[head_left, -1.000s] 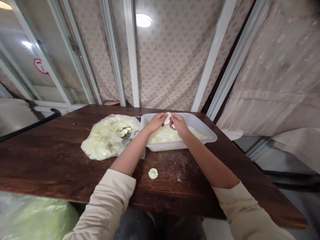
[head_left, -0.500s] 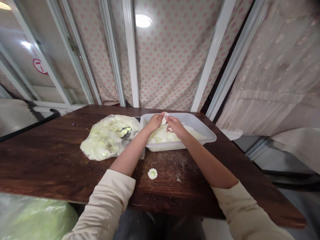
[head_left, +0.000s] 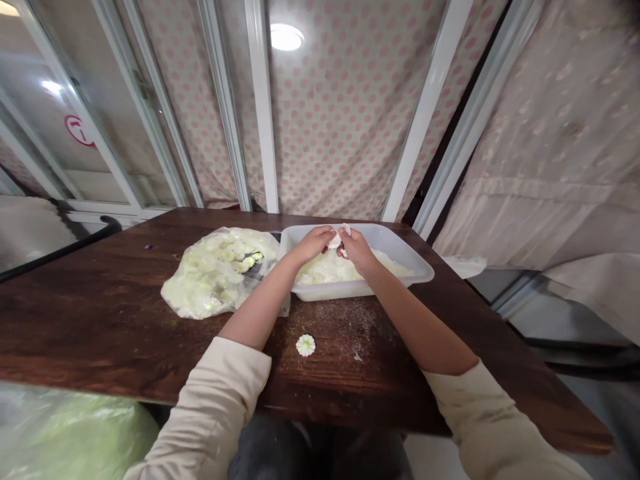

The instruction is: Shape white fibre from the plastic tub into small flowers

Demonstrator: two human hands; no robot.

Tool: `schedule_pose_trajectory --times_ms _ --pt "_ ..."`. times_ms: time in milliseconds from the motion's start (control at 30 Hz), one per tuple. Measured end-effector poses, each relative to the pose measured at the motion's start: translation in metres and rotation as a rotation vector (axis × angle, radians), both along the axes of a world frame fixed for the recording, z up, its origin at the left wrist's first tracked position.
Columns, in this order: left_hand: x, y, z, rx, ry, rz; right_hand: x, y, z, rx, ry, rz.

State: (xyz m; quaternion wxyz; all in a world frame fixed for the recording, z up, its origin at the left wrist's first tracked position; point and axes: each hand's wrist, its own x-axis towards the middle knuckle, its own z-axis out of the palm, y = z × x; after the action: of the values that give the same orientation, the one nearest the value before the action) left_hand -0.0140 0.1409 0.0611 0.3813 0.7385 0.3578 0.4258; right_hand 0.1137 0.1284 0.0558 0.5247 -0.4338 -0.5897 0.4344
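Above a white plastic tub (head_left: 423,270), my left hand (head_left: 316,243) and my right hand (head_left: 356,249) meet, fingers closed on a small white artificial flower head (head_left: 335,241). More white pieces show at my right fingertips; their exact shape is hard to make out. Inside the tub lies a heap of whitish-green flower pieces (head_left: 325,268). A single white flower head with a green centre (head_left: 305,345) rests on the wood in front of the tub. To the left, a clear plastic bag (head_left: 203,280) full of similar flowers lies partly open.
The dark wooden table (head_left: 100,300) carries all this, with pale crumbs scattered near its front. A bag with light green contents (head_left: 85,433) sits below at the lower left. Glazed frames and a dotted curtain (head_left: 345,133) stand behind the table.
My hands have shifted slightly to the right over the tub, and the white flower head between my fingers has turned. The bag and the loose flower stay where they were.
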Motion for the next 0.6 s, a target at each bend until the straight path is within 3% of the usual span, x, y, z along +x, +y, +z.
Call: schedule_pose_trajectory --times_ms 167,400,600 --pt "-0.0017 -0.003 0.0035 -0.008 -0.05 0.084 -0.0012 -0.0044 0.0016 -0.04 -0.021 0.105" --pt "0.0013 -0.0059 0.0028 -0.017 -0.003 -0.036 0.0001 -0.0078 0.0053 -0.028 -0.032 0.026" --pt "0.0011 -0.0059 0.005 -0.062 -0.058 -0.037 0.0011 -0.005 0.0031 -0.095 -0.04 0.037"
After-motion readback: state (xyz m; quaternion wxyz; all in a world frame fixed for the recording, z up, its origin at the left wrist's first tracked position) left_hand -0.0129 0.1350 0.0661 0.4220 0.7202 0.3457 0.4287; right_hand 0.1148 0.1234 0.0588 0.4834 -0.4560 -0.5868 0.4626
